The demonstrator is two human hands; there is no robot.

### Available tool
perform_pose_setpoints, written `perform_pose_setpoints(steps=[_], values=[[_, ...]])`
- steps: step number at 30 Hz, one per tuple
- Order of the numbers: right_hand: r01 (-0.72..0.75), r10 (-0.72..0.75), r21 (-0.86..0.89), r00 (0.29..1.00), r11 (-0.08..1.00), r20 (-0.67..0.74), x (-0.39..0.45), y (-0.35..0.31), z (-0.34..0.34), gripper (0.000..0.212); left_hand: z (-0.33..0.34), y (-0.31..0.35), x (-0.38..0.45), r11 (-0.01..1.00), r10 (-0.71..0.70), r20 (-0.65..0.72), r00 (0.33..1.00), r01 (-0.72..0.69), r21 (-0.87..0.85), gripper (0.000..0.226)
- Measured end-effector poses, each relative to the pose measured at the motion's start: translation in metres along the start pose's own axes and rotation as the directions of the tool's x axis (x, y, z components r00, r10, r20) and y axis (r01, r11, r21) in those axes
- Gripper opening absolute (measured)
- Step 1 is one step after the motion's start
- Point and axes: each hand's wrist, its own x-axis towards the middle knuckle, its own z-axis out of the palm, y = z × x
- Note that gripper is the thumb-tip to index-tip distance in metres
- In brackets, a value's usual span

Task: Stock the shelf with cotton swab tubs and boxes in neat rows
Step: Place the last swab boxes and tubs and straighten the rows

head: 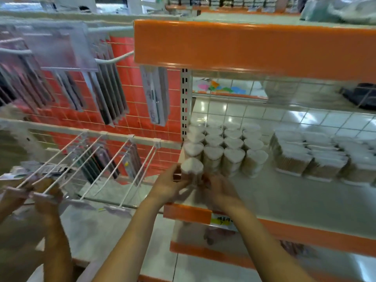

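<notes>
A heart-shaped clear tub of cotton swabs [191, 166] stands at the front left corner of the pale shelf [284, 196]. My left hand [169, 185] grips its left side and my right hand [218, 190] grips its right side. Directly behind it, several identical tubs [225, 145] stand in neat rows reaching to the back. Farther right on the same shelf lie stacked rectangular swab boxes [311, 157] in rows.
An orange-edged upper shelf [254, 45] overhangs the working shelf. On the left, white wire hooks [105, 165] carry hanging packets, and another person's hands [40, 192] hold the hook ends. An orange price strip with a yellow label [221, 219] runs along the shelf front.
</notes>
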Motion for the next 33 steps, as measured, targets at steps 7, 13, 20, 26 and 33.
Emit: perform_pose_setpoints(steps=[7, 13, 20, 26, 33], values=[[-0.027, 0.027, -0.048, 1.000, 0.998, -0.007, 0.009, -0.007, 0.004, 0.029, 0.000, -0.007, 0.008, 0.999, 0.013, 0.011, 1.000, -0.014, 0.034, 0.036], [-0.048, 0.047, -0.036, 0.999, 0.998, -0.026, 0.014, -0.009, 0.006, 0.030, -0.001, -0.006, 0.013, 0.998, 0.006, 0.017, 1.000, -0.007, 0.058, 0.038], [-0.025, 0.023, -0.057, 0.999, 0.998, -0.041, 0.015, -0.012, 0.003, 0.028, -0.001, -0.002, 0.012, 0.999, 0.020, -0.001, 1.000, -0.020, 0.047, 0.042], [-0.021, 0.018, -0.061, 0.999, 0.998, -0.042, 0.013, -0.017, 0.002, 0.029, -0.002, -0.004, 0.011, 0.999, 0.012, 0.003, 1.000, -0.012, 0.040, 0.046], [-0.083, 0.081, -0.054, 0.996, 0.995, -0.034, 0.004, -0.003, 0.003, 0.031, -0.003, -0.011, -0.021, 0.990, 0.037, -0.186, 0.982, -0.011, 0.137, 0.047]])
